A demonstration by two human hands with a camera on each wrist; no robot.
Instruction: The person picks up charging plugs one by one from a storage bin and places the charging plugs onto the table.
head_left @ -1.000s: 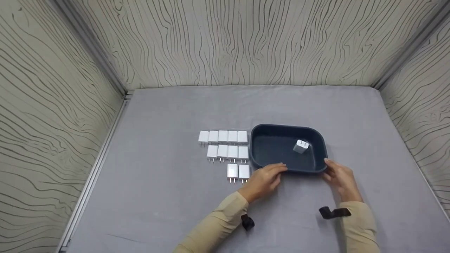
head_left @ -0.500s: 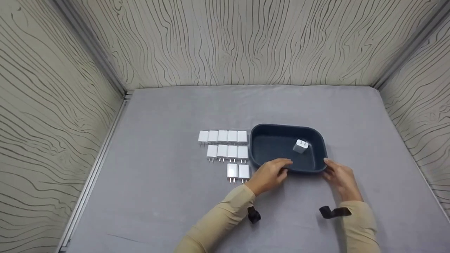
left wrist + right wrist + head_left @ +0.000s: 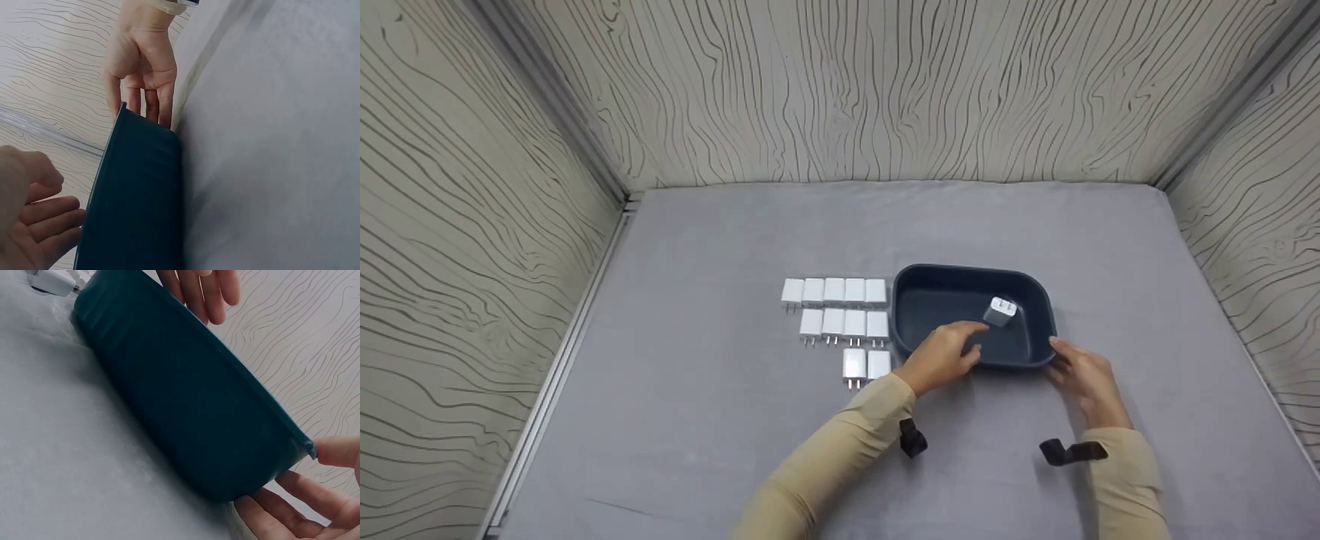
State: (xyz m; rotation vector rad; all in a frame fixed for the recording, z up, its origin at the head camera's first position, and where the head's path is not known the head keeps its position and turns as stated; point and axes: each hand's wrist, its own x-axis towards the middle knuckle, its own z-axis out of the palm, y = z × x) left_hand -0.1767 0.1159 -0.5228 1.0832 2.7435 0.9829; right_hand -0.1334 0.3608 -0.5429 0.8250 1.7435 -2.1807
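A dark blue rectangular plastic basin stands on the cloth. Inside it, towards the right, one white plug-in charger stands with its prongs up. My left hand reaches over the near rim, fingertips just left of that charger and holding nothing; its fingers look loosely bent in the left wrist view. With my right hand I hold the near right corner, thumb at the rim and fingers against the outer wall. More white chargers lie left of the basin in three rows.
The nearest row of chargers lies close beside my left wrist, which partly covers its right end. A grey cloth covers the table. Wood-pattern panels stand at the back and both sides.
My left hand has slid right and forward, from the near rim to over the basin's inside, close to the charger. My right hand has stayed at the corner.
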